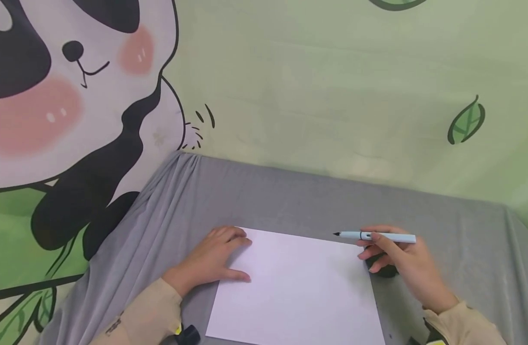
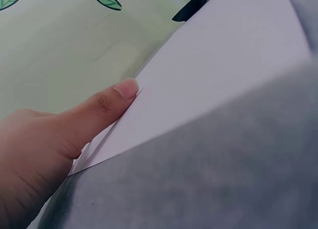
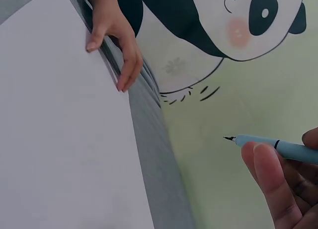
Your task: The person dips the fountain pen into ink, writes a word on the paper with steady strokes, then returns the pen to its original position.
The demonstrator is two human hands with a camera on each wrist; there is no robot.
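Note:
A blank sheet of white paper (image 1: 298, 287) lies on a grey cloth. My left hand (image 1: 218, 258) rests at the paper's upper left edge, fingers loosely spread and thumb on the sheet; the left wrist view shows the thumb (image 2: 104, 105) against the paper (image 2: 218, 60). Above the sheet's upper right corner, my right hand (image 1: 408, 263) pinches a light blue fountain pen (image 1: 395, 237) between thumb and fingers. The dark nib points left, clear of the paper. In the right wrist view, the uncapped pen (image 3: 298, 150) appears beyond the curled fingertips (image 3: 268, 164).
A dark object (image 1: 383, 270), its kind unclear, sits partly hidden under the right hand by the paper's right edge. Grey cloth (image 1: 264, 191) covers the table, with folds at the left. Behind it hangs a pale green backdrop (image 1: 315, 96) printed with a panda and leaves.

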